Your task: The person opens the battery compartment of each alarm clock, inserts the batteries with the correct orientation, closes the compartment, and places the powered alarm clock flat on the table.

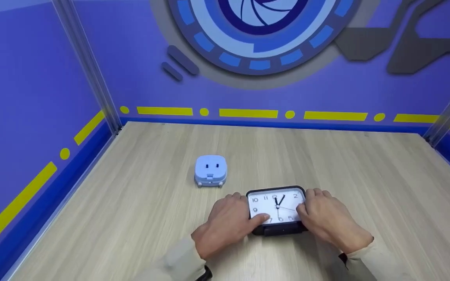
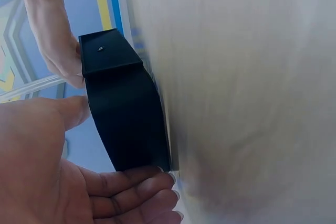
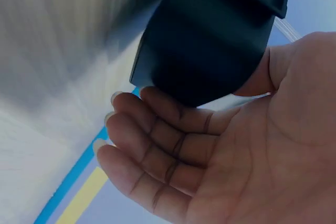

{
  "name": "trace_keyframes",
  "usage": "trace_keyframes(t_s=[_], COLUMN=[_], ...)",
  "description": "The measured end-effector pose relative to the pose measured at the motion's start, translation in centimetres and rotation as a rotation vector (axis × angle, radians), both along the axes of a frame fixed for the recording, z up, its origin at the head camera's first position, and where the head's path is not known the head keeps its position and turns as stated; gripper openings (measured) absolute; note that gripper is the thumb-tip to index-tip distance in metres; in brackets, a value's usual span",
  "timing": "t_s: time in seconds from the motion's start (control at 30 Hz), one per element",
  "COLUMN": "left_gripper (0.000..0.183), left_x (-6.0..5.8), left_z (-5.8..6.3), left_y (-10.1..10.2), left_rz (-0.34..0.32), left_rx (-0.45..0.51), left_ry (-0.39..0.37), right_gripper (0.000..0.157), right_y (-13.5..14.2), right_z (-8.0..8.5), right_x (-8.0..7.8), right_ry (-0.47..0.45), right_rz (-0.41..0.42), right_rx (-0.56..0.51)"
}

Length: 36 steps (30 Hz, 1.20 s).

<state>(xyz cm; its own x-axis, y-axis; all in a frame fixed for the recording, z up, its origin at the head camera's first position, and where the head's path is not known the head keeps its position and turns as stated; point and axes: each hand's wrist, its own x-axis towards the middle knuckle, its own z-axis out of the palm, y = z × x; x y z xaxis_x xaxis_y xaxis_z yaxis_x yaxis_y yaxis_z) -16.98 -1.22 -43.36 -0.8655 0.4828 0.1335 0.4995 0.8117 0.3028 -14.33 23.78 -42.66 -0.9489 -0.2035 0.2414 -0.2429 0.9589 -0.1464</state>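
Both hands hold a black-framed clock (image 1: 266, 208) with a white, numbered face tilted up toward the head camera. My left hand (image 1: 229, 222) grips its left side, thumb over the face near the 7 and 8. On the opposite side my right hand (image 1: 328, 218) grips the frame, with the thumb at the face's right edge. In the left wrist view the clock's dark casing (image 2: 128, 114) sits between the thumb and curled fingers (image 2: 136, 192). The right wrist view shows the casing (image 3: 205, 45) held the same way, fingers (image 3: 152, 150) bent along its edge.
A small light-blue box-like object (image 1: 210, 169) with two dark slots on top stands on the wooden table (image 1: 139, 175), behind and left of the clock. Blue-purple panels (image 1: 104, 54) with yellow dashes wall in the table at the back and sides.
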Motion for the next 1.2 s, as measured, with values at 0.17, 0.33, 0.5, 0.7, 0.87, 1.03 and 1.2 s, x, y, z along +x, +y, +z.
trace_keyframes(t_s=[0.17,0.33,0.5,0.7,0.87,1.03,1.2], left_gripper=[0.067,0.057,0.045,0.048,0.048,0.053,0.072], left_x=[0.1,0.4,0.7,0.8,0.9,0.8,0.4], left_z=[-0.3,-0.4,-0.3,-0.2,-0.2,-0.1,-0.2], left_y=[0.3,0.3,0.4,0.5,0.5,0.5,0.4], left_rz=[0.013,0.014,0.014,0.015,0.016,0.012,0.003], left_rx=[-0.122,-0.224,-0.268,-0.296,-0.306,-0.322,-0.305], left_ry=[0.087,0.195,0.231,0.197,0.186,0.170,0.121], right_gripper=[0.019,0.018,0.020,0.018,0.018,0.020,0.020], right_y=[0.1,0.0,-0.1,-0.2,-0.2,-0.2,-0.2], right_z=[-0.1,-0.3,-0.6,-0.9,-1.1,-1.5,-1.5], right_x=[-0.2,-0.1,0.1,0.1,0.2,0.3,0.3], right_ry=[-0.160,-0.158,-0.055,-0.029,0.008,0.095,0.114], right_rz=[-0.006,0.024,0.047,0.030,0.044,0.076,0.071], right_rx=[-0.006,0.018,0.069,0.086,0.102,0.120,0.138])
